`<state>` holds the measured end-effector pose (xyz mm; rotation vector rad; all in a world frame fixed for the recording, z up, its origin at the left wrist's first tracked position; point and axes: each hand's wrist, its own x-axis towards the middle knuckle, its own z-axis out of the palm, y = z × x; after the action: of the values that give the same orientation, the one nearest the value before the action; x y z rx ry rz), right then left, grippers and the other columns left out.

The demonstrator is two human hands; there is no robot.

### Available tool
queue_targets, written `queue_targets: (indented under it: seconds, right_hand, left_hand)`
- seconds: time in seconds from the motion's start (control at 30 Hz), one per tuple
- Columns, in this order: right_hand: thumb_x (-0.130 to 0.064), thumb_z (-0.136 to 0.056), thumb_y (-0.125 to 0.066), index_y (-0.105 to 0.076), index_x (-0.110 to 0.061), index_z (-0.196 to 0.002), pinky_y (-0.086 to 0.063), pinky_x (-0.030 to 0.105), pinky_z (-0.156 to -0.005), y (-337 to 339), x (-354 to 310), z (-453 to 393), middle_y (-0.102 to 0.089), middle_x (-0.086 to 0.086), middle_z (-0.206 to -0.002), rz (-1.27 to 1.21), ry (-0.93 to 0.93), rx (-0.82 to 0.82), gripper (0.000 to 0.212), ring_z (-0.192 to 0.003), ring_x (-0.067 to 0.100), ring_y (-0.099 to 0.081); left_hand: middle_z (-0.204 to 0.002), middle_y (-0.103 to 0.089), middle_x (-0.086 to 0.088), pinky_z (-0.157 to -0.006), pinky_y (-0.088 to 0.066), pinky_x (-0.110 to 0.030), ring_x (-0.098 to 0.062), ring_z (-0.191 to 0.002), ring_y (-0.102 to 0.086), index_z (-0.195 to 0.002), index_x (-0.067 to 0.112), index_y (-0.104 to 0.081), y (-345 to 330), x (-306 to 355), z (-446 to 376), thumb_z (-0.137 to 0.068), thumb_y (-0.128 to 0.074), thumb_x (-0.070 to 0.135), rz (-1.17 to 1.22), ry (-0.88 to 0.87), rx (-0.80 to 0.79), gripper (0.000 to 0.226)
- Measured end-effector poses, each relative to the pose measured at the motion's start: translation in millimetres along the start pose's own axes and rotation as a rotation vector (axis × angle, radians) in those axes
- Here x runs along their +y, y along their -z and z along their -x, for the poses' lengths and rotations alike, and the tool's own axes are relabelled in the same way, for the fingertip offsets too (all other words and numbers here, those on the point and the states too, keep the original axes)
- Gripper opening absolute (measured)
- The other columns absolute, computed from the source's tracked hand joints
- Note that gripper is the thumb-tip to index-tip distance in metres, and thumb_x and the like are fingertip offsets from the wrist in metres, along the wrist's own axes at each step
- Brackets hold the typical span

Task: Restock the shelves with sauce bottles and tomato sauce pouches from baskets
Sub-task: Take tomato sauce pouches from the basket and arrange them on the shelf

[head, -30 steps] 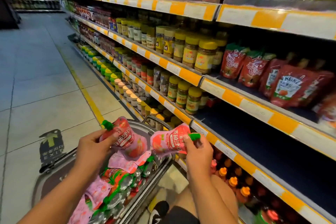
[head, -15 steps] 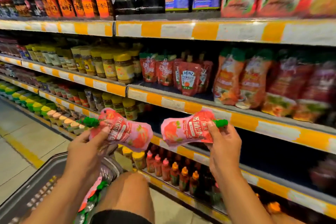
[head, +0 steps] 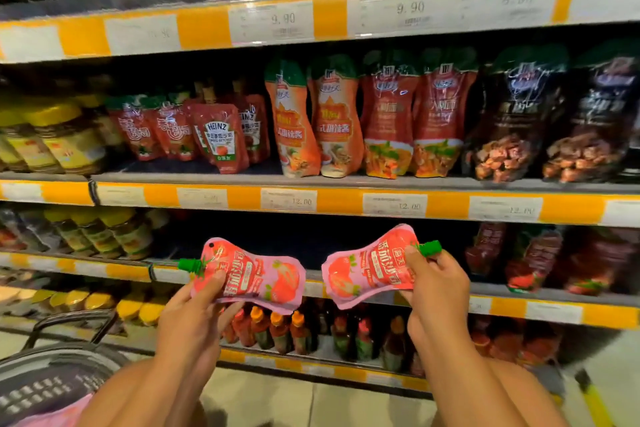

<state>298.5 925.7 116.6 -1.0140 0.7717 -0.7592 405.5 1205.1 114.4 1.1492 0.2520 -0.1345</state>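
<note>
Holding one tomato pouch [head: 247, 279] pinched in my left hand [head: 188, 326] and another pouch [head: 369, 269] in my right hand [head: 438, 291], I should stand both upright in the dark gap [head: 294, 239] just behind them.

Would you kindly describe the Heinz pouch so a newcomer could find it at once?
Look at the middle shelf, on the left, just right of the yellow-lidded jars. Among the small red pouches there, the Heinz pouch leans out in front, the only one with a white keystone label.
</note>
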Motion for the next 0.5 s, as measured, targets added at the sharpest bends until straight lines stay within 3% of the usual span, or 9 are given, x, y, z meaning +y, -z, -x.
queue_targets:
  seconds: [0.1, 0.33, 0.5]
  right_hand:
    - [-0.014, -0.095, -0.073, -0.069, -0.009, -0.091, -0.061, 0.05, -0.081, 16, -5, -11, -0.076, 0.009, -0.086, 0.007, 0.005, 0.06, 0.008, -0.087, 0.027, -0.075]
    - [-0.014, -0.095, -0.074, -0.066, -0.011, -0.083, -0.058, 0.042, -0.073, 44, -15, -33, -0.072, 0.007, -0.079, -0.038, 0.039, 0.21, 0.015, -0.076, 0.018, -0.068]
    - [-0.016, -0.096, -0.073, -0.067, -0.006, -0.087, -0.054, 0.041, -0.071, 53, -21, -47, -0.071, 0.009, -0.08, -0.023, 0.105, 0.234, 0.015, -0.074, 0.017, -0.062]
  left_hand:
    - [-0.098, -0.079, -0.013, -0.075, -0.065, -0.038, -0.021, -0.087, -0.078, -0.108, 0.003, -0.069, -28, -12, 0, -0.095, -0.069, 0.008, 0.012, 0.039, -0.036, 0.014]
    - [-0.106, -0.078, -0.012, -0.085, -0.064, -0.041, -0.023, -0.101, -0.075, -0.108, 0.009, -0.069, -90, -34, -11, -0.097, -0.068, 0.008, -0.004, 0.094, -0.126, 0.011]
    - [-0.109, -0.077, -0.013, -0.091, -0.058, -0.044, -0.024, -0.099, -0.074, -0.102, 0.011, -0.072, -132, -49, -22, -0.097, -0.069, 0.006, -0.065, 0.058, -0.187, 0.008]
